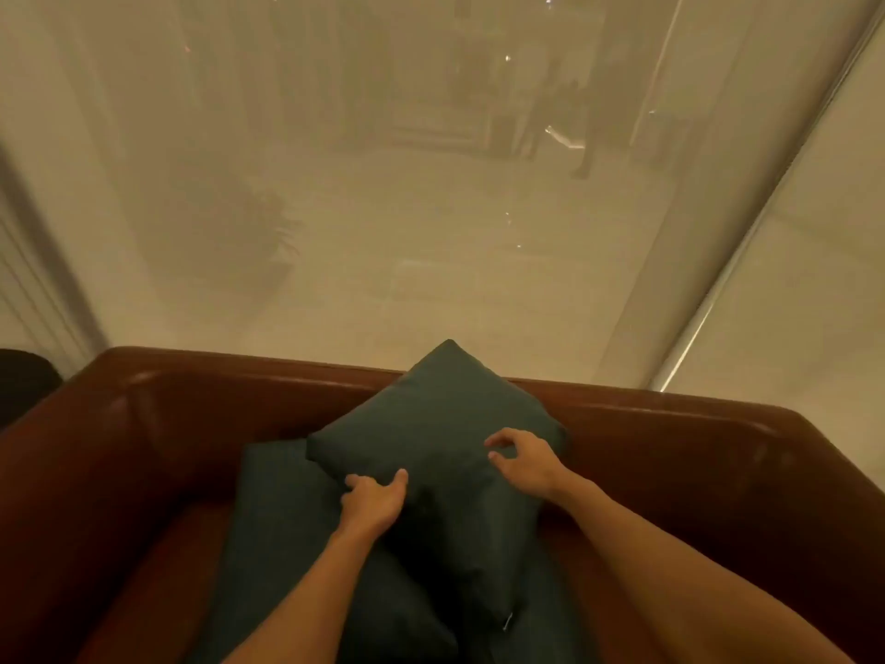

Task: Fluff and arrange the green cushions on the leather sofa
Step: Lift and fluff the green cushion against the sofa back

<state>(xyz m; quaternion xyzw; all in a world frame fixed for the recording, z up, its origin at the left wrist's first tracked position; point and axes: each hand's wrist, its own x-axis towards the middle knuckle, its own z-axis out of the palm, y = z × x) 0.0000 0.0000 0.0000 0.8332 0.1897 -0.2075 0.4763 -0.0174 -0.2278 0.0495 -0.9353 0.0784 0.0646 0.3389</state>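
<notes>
A dark green cushion (440, 424) stands tilted like a diamond against the back of the brown leather sofa (158, 424). One corner of it points up above the backrest. My left hand (371, 503) grips its lower left edge, thumb on top. My right hand (519, 460) rests over its right side with fingers curled and apart, touching the fabric. A second green cushion (277, 519) lies flat on the seat underneath, partly covered by the first and by my left forearm.
The sofa's backrest runs across the view, with an armrest at the left (43, 496) and one at the right (790, 496). Behind the sofa hangs a sheer beige curtain (383, 208) over glass. A dark object (24, 376) sits beyond the left armrest.
</notes>
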